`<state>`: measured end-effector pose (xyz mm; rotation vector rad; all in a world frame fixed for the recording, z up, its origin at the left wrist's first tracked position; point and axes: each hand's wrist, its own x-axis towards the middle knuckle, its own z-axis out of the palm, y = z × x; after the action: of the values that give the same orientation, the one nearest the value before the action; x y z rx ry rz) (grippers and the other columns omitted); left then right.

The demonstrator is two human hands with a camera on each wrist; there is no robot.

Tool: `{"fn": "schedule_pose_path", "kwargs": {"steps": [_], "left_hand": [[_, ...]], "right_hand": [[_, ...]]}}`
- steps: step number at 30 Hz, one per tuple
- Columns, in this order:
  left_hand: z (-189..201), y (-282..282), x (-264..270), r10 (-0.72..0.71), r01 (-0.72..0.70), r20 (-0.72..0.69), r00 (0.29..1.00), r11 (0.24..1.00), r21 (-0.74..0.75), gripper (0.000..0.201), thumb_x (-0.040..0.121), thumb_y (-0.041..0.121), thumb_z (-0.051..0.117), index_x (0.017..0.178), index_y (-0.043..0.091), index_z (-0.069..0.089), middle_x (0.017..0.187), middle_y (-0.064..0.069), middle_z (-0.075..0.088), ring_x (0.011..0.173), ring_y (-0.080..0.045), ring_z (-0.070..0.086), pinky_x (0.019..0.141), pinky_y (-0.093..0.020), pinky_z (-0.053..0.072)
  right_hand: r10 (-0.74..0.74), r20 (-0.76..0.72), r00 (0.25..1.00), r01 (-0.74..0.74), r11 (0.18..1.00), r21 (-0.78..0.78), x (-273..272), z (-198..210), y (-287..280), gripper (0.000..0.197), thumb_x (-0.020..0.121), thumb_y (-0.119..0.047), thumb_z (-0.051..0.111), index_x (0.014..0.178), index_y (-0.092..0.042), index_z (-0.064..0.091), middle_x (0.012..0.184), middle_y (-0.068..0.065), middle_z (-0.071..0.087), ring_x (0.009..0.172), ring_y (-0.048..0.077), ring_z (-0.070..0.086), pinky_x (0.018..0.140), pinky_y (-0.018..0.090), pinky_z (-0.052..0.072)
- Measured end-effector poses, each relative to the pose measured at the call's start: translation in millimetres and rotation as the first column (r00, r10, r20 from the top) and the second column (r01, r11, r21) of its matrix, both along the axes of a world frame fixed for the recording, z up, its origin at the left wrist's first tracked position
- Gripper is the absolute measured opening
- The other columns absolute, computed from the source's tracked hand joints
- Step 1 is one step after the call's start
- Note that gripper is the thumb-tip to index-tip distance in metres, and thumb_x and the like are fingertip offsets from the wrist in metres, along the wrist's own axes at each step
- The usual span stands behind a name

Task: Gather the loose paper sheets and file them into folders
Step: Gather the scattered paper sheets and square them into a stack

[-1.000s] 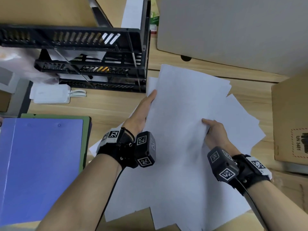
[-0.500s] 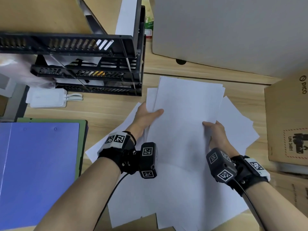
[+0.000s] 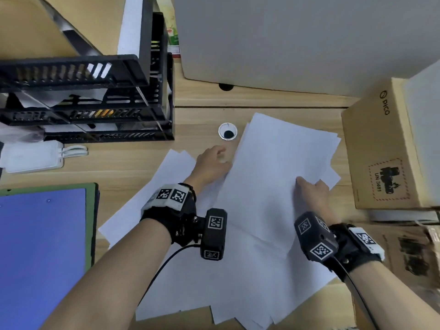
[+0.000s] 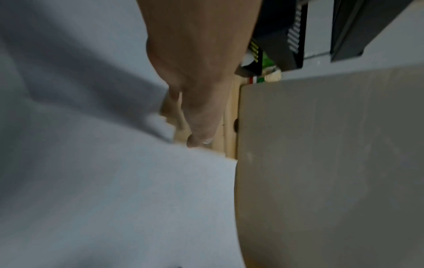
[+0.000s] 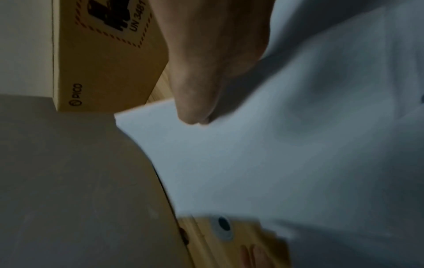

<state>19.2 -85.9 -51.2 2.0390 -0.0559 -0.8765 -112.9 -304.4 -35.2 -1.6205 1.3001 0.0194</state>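
Several white paper sheets [image 3: 281, 167] form a top stack tilted across the wooden desk, over more loose sheets [image 3: 238, 282] fanned out below. My left hand [image 3: 212, 163] holds the stack's left edge. In the left wrist view its thumb [image 4: 197, 127] lies on the paper [image 4: 114, 199]. My right hand [image 3: 312, 191] pinches the right edge, thumb on top, and the right wrist view shows that hand [image 5: 206, 72] on the lifted paper [image 5: 275, 163]. A blue folder [image 3: 40, 253] lies on a green one [image 3: 94, 210] at the left.
A black stacked tray rack [image 3: 83, 72] stands at the back left, with a white power bank [image 3: 33, 157] in front of it. A cardboard box [image 3: 381, 151] blocks the right. A grey board [image 3: 285, 44] leans at the back. A cable grommet [image 3: 227, 131] sits in the desk.
The held stack has slid and turned to the right, uncovering the desk grommet. My left hand moved from on top of the stack to its left edge. The right hand keeps its pinch.
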Motion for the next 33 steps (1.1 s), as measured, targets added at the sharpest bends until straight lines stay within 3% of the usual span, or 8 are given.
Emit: {"fn": "schedule_pose_path", "kwargs": {"steps": [3, 7, 15, 18, 22, 25, 30, 33], "left_hand": [[-22, 8, -12, -0.112, 0.082, 0.077, 0.991, 0.944, 0.32, 0.07, 0.077, 0.041, 0.074, 0.14, 0.034, 0.043, 0.153, 0.006, 0.025, 0.146, -0.018, 0.009, 0.117, -0.054, 0.01], [-28, 12, -19, -0.267, 0.239, 0.013, 0.964, 0.882, 0.407, 0.097, 0.067, 0.051, 0.08, 0.148, 0.04, 0.027, 0.162, 0.006, -0.001, 0.149, -0.02, -0.007, 0.116, -0.055, 0.013], [-9, 4, -26, -0.102, 0.102, 0.006, 0.995, 0.994, -0.047, 0.069, 0.086, 0.013, 0.07, 0.146, 0.018, 0.036, 0.149, -0.001, 0.035, 0.14, -0.017, 0.031, 0.106, -0.025, 0.027], [-12, 30, -16, -0.029, 0.014, 0.143, 0.989, 0.994, 0.108, 0.072, 0.081, 0.01, 0.071, 0.145, 0.021, 0.039, 0.148, -0.003, 0.036, 0.139, -0.024, 0.031, 0.112, -0.038, 0.032], [-16, 72, -15, -0.252, 0.196, 0.069, 0.965, 0.873, 0.448, 0.115, 0.063, 0.035, 0.088, 0.152, 0.026, 0.016, 0.152, -0.003, 0.019, 0.142, -0.025, 0.015, 0.112, -0.04, 0.027], [-23, 85, -28, -0.354, 0.271, 0.06, 0.933, 0.803, 0.531, 0.138, 0.051, 0.043, 0.092, 0.153, 0.026, 0.0, 0.148, -0.007, 0.014, 0.139, -0.028, 0.013, 0.107, -0.041, 0.03], [-33, 84, -41, -0.363, 0.18, 0.192, 0.912, 0.775, 0.606, 0.132, 0.053, 0.037, 0.092, 0.152, 0.02, 0.006, 0.14, -0.013, 0.026, 0.127, -0.032, 0.028, 0.101, -0.038, 0.035], [-30, 82, -40, -0.329, 0.152, 0.206, 0.922, 0.794, 0.589, 0.113, 0.061, 0.035, 0.088, 0.149, 0.017, 0.018, 0.135, -0.014, 0.039, 0.123, -0.033, 0.038, 0.099, -0.039, 0.031]], "right_hand": [[-0.045, 0.004, 0.999, 0.046, 0.998, -0.045, -18, -10, -7, 0.04, 0.084, -0.023, 0.058, 0.119, -0.004, 0.059, 0.114, 0.011, 0.067, 0.107, 0.032, 0.061, 0.092, 0.041, 0.048], [-0.069, -0.005, 0.998, 0.069, 0.992, 0.104, -30, -13, -9, 0.042, 0.092, -0.014, 0.054, 0.131, 0.0, 0.051, 0.118, 0.008, 0.059, 0.105, 0.022, 0.054, 0.086, 0.03, 0.04], [-0.057, 0.098, 0.994, 0.028, 0.962, 0.27, -21, -22, 22, 0.044, 0.097, -0.018, 0.049, 0.139, -0.008, 0.041, 0.12, -0.002, 0.053, 0.108, 0.019, 0.05, 0.089, 0.029, 0.036], [-0.112, 0.149, 0.982, 0.085, 0.981, 0.176, -21, -24, 21, 0.042, 0.089, -0.015, 0.047, 0.131, -0.009, 0.051, 0.115, 0.003, 0.062, 0.106, 0.025, 0.058, 0.096, 0.036, 0.045], [-0.189, 0.163, 0.968, 0.169, 0.978, 0.125, -25, -22, 15, 0.048, 0.092, -0.015, 0.045, 0.139, -0.008, 0.043, 0.129, 0.003, 0.056, 0.116, 0.023, 0.053, 0.109, 0.035, 0.037], [-0.217, 0.158, 0.963, 0.198, 0.972, 0.128, -19, -24, 15, 0.043, 0.096, -0.013, 0.043, 0.138, -0.007, 0.042, 0.117, 0.001, 0.051, 0.103, 0.019, 0.048, 0.094, 0.027, 0.035], [-0.221, 0.168, 0.961, 0.184, 0.961, 0.208, 8, -22, 20, 0.016, 0.097, -0.013, 0.046, 0.11, -0.008, 0.039, 0.083, -0.007, 0.046, 0.092, 0.019, 0.047, 0.069, 0.018, 0.042], [-0.285, 0.257, 0.924, 0.196, 0.926, 0.323, 21, -9, 24, 0.043, 0.091, -0.011, 0.052, 0.133, -0.004, 0.048, 0.121, 0.004, 0.063, 0.116, 0.027, 0.059, 0.1, 0.032, 0.047]]}}
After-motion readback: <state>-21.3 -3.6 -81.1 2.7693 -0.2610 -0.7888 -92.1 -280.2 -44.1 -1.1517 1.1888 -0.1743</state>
